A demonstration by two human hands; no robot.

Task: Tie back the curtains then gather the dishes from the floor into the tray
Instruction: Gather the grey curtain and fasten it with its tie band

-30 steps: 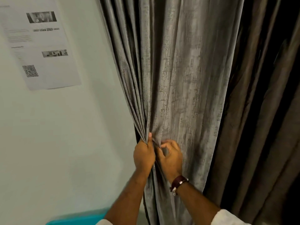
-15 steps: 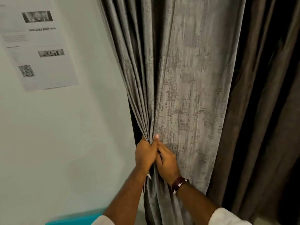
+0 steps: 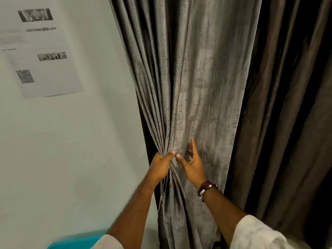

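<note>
Two hands on the grey curtain, centre frame. Left hand fisted tight around the bunched pleats at 6 o'clock; right hand at its 3 o'clock, fingers spread flat on the fabric. Dark brown curtain at 3 o'clock.

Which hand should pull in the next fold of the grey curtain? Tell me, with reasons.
Right. The right hand is open, fingers spread on the loose grey curtain. The left hand is shut on the gathered pleats, so releasing would likely lose them.
</note>
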